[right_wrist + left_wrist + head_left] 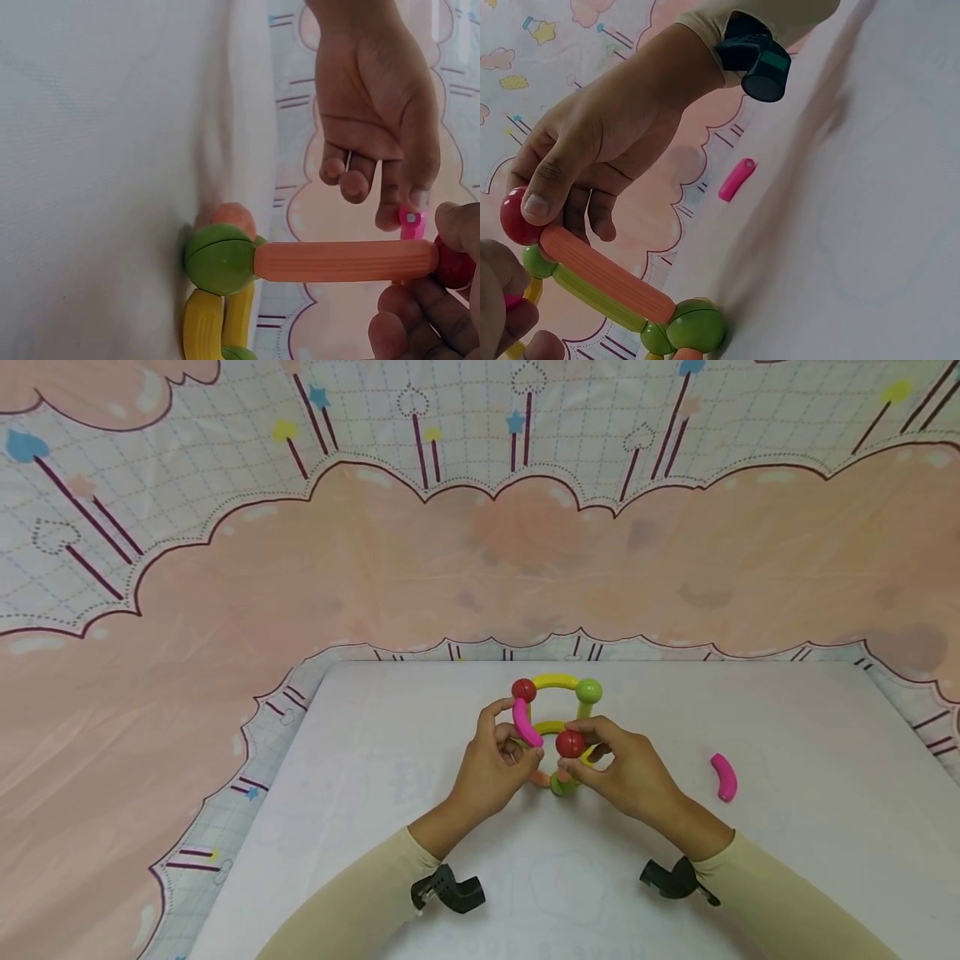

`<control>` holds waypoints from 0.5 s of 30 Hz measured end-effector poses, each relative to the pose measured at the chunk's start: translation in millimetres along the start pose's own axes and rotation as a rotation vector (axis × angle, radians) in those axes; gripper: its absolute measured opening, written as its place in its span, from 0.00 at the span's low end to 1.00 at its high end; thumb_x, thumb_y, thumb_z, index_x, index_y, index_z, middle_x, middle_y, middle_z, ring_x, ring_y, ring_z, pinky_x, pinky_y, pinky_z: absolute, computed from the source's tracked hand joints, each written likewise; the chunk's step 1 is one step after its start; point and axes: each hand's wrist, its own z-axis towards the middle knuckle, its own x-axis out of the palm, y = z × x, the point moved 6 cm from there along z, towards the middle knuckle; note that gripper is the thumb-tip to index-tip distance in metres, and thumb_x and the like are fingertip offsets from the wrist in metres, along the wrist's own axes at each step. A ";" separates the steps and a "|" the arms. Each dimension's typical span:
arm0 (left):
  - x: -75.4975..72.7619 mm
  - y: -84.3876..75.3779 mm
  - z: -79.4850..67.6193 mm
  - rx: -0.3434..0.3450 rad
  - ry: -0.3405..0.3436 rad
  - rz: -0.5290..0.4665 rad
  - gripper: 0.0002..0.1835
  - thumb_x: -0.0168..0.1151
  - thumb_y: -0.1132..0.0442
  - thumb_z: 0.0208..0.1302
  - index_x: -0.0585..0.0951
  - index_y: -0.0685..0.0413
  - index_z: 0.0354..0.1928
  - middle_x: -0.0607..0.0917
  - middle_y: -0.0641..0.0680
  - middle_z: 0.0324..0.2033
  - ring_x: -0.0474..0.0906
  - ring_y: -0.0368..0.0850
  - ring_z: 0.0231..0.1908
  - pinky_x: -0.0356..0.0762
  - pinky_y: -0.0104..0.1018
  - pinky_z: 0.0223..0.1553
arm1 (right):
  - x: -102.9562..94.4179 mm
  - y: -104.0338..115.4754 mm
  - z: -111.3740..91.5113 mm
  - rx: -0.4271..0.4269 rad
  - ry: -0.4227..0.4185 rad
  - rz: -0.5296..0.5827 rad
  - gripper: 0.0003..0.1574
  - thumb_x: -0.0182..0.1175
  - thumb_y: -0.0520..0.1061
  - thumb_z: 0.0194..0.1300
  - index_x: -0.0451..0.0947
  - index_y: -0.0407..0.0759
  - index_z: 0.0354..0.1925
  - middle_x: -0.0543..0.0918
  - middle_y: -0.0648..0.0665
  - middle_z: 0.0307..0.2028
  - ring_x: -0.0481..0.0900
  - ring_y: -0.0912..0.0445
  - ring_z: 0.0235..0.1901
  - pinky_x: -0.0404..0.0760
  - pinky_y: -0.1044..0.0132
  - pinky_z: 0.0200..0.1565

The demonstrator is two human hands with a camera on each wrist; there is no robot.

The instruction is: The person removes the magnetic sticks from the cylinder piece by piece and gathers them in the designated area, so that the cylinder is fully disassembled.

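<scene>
White tabletop (390,718), fingers (487,718) gripping pink arc (525,724), red ball (570,744)

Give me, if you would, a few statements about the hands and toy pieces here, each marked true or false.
1. The left hand holds a pink curved piece. True.
2. The right hand pinches a yellow ball. False: it pinches a red ball.
3. A second pink piece lies on the white tabletop. True.
4. The orange stick has red balls at both ends. False: the orange stick has a green ball at one end.
</scene>
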 end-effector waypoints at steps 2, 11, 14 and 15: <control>-0.4 0.5 0.1 0.001 -0.002 0.008 0.40 0.72 0.65 0.64 0.59 0.47 0.72 0.85 0.46 0.35 0.76 0.43 0.32 0.76 0.31 0.32 | -0.4 0.5 -0.1 -0.003 0.001 0.004 0.33 0.80 0.41 0.54 0.78 0.41 0.56 0.88 0.48 0.42 0.82 0.54 0.37 0.85 0.55 0.37; -1.8 3.8 -1.4 0.018 0.008 0.076 0.41 0.73 0.65 0.63 0.61 0.45 0.73 0.85 0.46 0.37 0.78 0.45 0.33 0.77 0.32 0.32 | -0.8 1.0 -0.7 -0.004 0.011 0.021 0.33 0.80 0.41 0.54 0.78 0.41 0.57 0.87 0.47 0.43 0.83 0.53 0.38 0.86 0.53 0.38; -3.0 4.8 -1.8 0.058 0.008 0.119 0.40 0.72 0.66 0.63 0.61 0.45 0.73 0.85 0.47 0.38 0.79 0.46 0.33 0.78 0.33 0.34 | -0.8 0.9 -0.9 -0.002 0.012 0.021 0.33 0.80 0.41 0.54 0.77 0.41 0.57 0.87 0.48 0.43 0.82 0.53 0.38 0.86 0.52 0.38; -3.5 5.2 -2.0 0.074 0.008 0.135 0.41 0.72 0.67 0.63 0.61 0.45 0.73 0.84 0.47 0.38 0.79 0.46 0.33 0.78 0.34 0.35 | -0.8 0.9 -1.0 -0.001 0.012 0.019 0.33 0.80 0.41 0.54 0.77 0.41 0.57 0.87 0.48 0.42 0.82 0.54 0.38 0.86 0.52 0.38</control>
